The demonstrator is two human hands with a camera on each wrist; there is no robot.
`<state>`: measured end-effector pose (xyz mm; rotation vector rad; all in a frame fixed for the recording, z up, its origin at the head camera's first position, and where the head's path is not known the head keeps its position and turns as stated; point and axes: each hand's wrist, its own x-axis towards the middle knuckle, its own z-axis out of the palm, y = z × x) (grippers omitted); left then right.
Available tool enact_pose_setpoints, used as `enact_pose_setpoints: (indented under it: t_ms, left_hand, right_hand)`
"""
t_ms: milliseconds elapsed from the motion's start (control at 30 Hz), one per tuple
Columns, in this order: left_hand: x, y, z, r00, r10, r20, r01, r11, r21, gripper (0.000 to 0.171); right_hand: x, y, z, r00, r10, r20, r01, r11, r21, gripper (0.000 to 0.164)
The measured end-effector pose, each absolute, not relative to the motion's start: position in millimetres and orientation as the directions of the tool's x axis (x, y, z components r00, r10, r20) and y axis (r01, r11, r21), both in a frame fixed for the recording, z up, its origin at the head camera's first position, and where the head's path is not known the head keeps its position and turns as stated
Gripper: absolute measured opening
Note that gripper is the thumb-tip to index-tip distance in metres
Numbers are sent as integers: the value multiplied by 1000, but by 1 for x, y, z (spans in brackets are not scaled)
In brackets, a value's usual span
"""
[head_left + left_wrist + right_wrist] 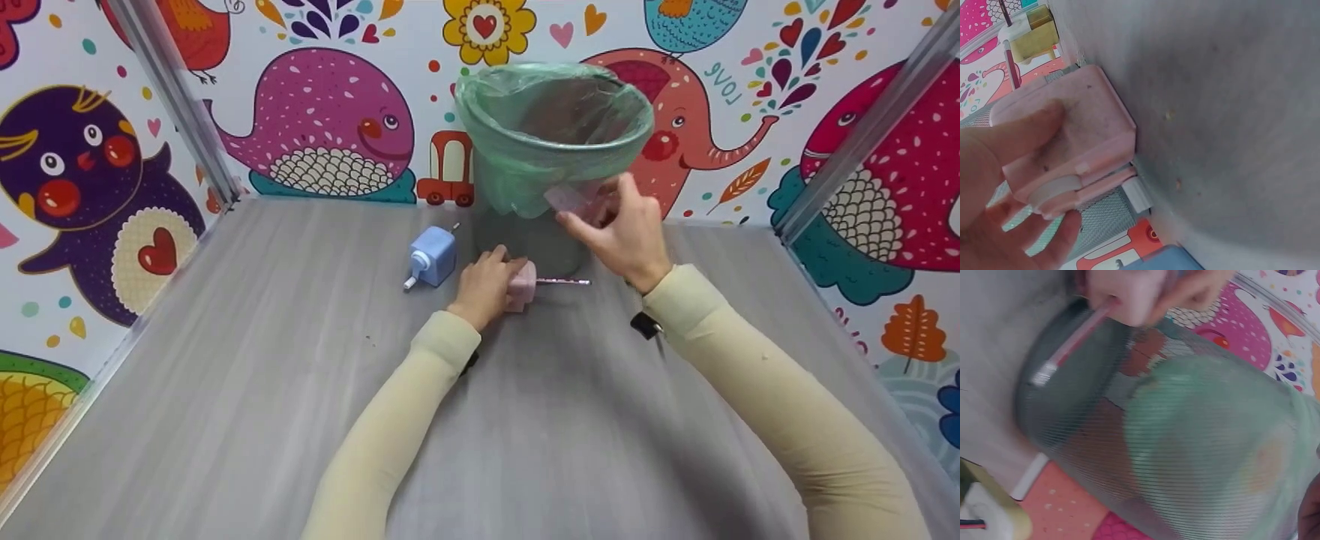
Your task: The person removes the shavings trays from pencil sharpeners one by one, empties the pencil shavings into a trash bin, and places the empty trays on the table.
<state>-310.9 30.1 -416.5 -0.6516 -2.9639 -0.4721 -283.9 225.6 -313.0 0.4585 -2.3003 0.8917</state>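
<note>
My left hand (pixel 486 286) grips a pink crank pencil sharpener (pixel 1089 124), thumb on one broad face and fingers curled by the crank side. A patterned pencil (pixel 562 281) sticks out of the sharpener's front, pointing right. My right hand (pixel 628 229), raised in front of the bin, pinches a small, pink, see-through piece (pixel 564 199) between thumb and fingers. That piece overlaps the green bag (pixel 510 180) lining the mesh bin (pixel 559 251). In the right wrist view only a dark edge of the right hand (pixel 1310 512) shows.
Left of the bin stands a blue crank sharpener (pixel 433 255). A yellow sharpener (pixel 1033 39) with a white front and a pencil in it appears in the left wrist view. Printed wall panels (pixel 322 127) enclose the grey table (pixel 262 375) behind and at both sides.
</note>
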Motion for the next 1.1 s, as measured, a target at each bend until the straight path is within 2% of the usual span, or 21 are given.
enact_pose_setpoints:
  t_ms: [133,267,367,533,700,900,1100]
  left_hand:
    - [-312,28,-416,-912,392,119,410,864,292,61]
    - [-312,28,-416,-911,390,137,413,863,292,60]
    - [-312,30,-416,-912,387,135,409,867,284,60]
    - [-312,31,-416,-919,380,107,394,878,272,62]
    - [-312,31,-416,-912,385,141,409,876,255,61]
    - [-312,30,-417,-903,392,175,425,875,233,58]
    - [-311,29,-417,-906,390,163,420,871,255,58]
  right_hand:
    - [-279,229,-329,-819,-155,552,-460,753,-470,53]
    - [-276,233,-339,-915,-177,363,-350,797,-492,55]
    - [-275,235,-345,-959,-184,216,-270,828,-491,55]
    - [-271,238,-358,-971,-222,86,-235,847,-477,57]
    - [-265,239,-370,-966,-259,-18,-218,849,-481,58]
    - [-263,240,-387,-956,-292,-32,-247,858,-450,55]
    - [-262,243,-403,-970,-241,-39,-203,884,-421,55]
